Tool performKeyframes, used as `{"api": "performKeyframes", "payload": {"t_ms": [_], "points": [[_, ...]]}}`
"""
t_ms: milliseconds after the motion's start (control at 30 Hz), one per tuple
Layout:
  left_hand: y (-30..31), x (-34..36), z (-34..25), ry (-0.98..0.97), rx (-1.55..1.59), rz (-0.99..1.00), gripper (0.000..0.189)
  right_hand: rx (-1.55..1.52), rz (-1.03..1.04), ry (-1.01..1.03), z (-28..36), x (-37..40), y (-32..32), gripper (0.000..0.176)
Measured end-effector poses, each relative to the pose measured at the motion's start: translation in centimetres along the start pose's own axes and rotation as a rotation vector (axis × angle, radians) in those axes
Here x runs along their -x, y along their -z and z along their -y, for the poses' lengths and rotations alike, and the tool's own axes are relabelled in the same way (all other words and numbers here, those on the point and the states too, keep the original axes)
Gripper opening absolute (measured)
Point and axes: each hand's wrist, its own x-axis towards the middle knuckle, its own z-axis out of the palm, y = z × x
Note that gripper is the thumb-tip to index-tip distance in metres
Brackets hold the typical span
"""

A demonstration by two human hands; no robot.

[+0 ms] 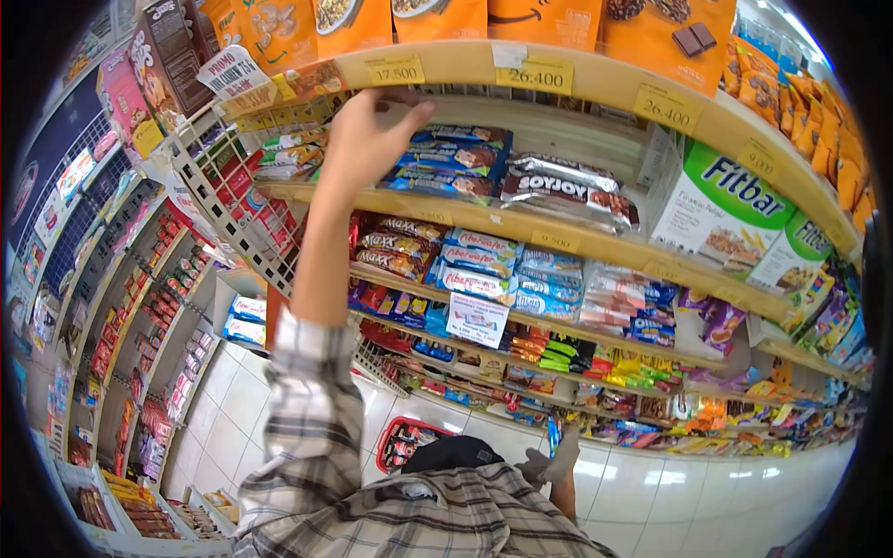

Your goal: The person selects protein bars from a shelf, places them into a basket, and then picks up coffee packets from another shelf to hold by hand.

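Observation:
My left hand [372, 135] reaches up to the upper shelf, just under the orange price-tag ledge. Its thumb and fingers are apart, with nothing seen between them. Below and right of it lie blue snack bars [451, 163], with brown Soyjoy bars [567, 191] further right. Colourful small packs [290, 153] lie left of the wrist. Low down by my body, my right hand [549, 462] is closed on a small blue packet [555, 434].
Orange pouches [544, 23] stand above the ledge [465, 73]. Fitbar boxes [721, 209] stand at right. Lower shelves hold wafers [476, 265] and many bars. A white wire rack [223, 200] borders the left. A red basket [386, 446] with packs is on the tiled floor.

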Motion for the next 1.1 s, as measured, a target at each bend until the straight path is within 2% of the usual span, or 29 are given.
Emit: {"api": "performKeyframes", "payload": {"t_ms": [33,67,100,133,167,200,267,300,367,400,467,500,533,567,600,633,667,767,800,900,933,1033,1067,1100], "points": [[0.4,2.8,-1.0,-0.016,0.139,-0.075,0.025,-0.026,-0.011,-0.137,1.9,2.9,-1.0,0.065],[0.4,6.2,-3.4,-0.069,0.282,-0.205,0.017,-0.033,0.041,-0.135,2.3,3.8,-1.5,0.065],[-0.4,10.6,-3.6,0.031,0.547,-0.143,0.012,-0.079,0.162,-0.154,1.5,2.5,-0.9,0.072],[-1.7,14.6,-4.7,0.017,0.607,-0.090,0.015,-0.123,0.282,-0.172,0.6,-0.2,-0.2,0.078],[-2.9,18.9,-5.5,0.093,0.615,0.119,0.021,-0.157,0.317,-0.157,-0.3,0.0,0.0,0.079],[-4.2,23.1,-6.2,0.425,0.672,0.404,0.027,-0.193,0.353,-0.143,-1.1,0.1,0.2,0.081],[-7.7,30.7,-4.6,0.462,0.701,0.500,0.045,-0.241,0.250,-0.046,0.4,5.7,-3.7,0.075],[-9.4,34.8,-3.3,0.431,0.712,0.459,0.047,-0.230,0.221,0.008,1.0,8.5,-5.6,0.069],[-6.7,37.0,-4.3,0.750,0.998,0.687,0.041,-0.167,0.179,0.114,2.0,14.4,-9.1,0.056],[-5.7,38.0,-4.1,0.788,1.021,0.704,0.039,-0.117,0.169,0.167,1.6,16.2,-9.8,0.049],[-4.4,40.0,-3.2,0.862,1.067,0.735,0.033,-0.008,0.238,0.337,-4.2,12.1,-8.8,0.037],[-3.9,40.9,-2.3,0.797,1.036,0.712,0.035,0.051,0.273,0.423,-6.7,10.7,-8.5,0.032],[-3.6,41.7,-1.0,0.730,1.004,0.686,0.036,-0.204,0.308,0.386,-8.5,11.3,-9.5,0.022],[-2.4,41.7,-0.4,0.667,0.971,0.660,0.038,-0.105,0.305,0.434,-9.9,12.4,-9.5,0.022],[-1.2,41.8,0.1,0.685,0.932,0.659,0.031,-0.005,0.301,0.479,-11.3,13.8,-9.3,0.021],[0.1,41.9,0.5,0.834,0.979,0.711,0.027,0.094,0.297,0.524,-12.6,14.9,-9.1,0.021],[1.4,42.0,0.8,0.856,0.982,0.726,0.025,0.055,0.341,0.526,-14.0,14.9,-9.0,0.019],[3.4,44.9,3.3,0.860,0.991,0.726,0.021,0.426,0.231,0.893,-17.0,17.5,-8.7,0.020],[4.0,45.2,4.0,0.848,0.993,0.716,0.020,0.239,0.260,0.860,-18.5,17.2,-9.0,0.023],[6.9,44.8,4.7,0.559,0.943,0.482,0.020,-0.349,0.223,0.325,-19.6,17.9,-8.4,0.032],[7.9,44.5,5.0,0.608,0.875,0.536,0.018,-0.771,0.662,0.174,-20.0,17.6,-7.5,0.043],[11.0,42.2,4.0,0.511,0.742,0.920,0.015,-0.729,0.790,0.318,-15.7,25.5,-9.3,0.042],[11.3,42.0,3.2,0.299,0.682,0.862,0.015,-0.674,0.864,0.454,-16.1,25.4,-9.8,0.040],[11.1,42.2,2.5,0.230,0.643,0.844,0.015,-0.628,0.930,0.592,-16.5,25.3,-10.2,0.038]]}}
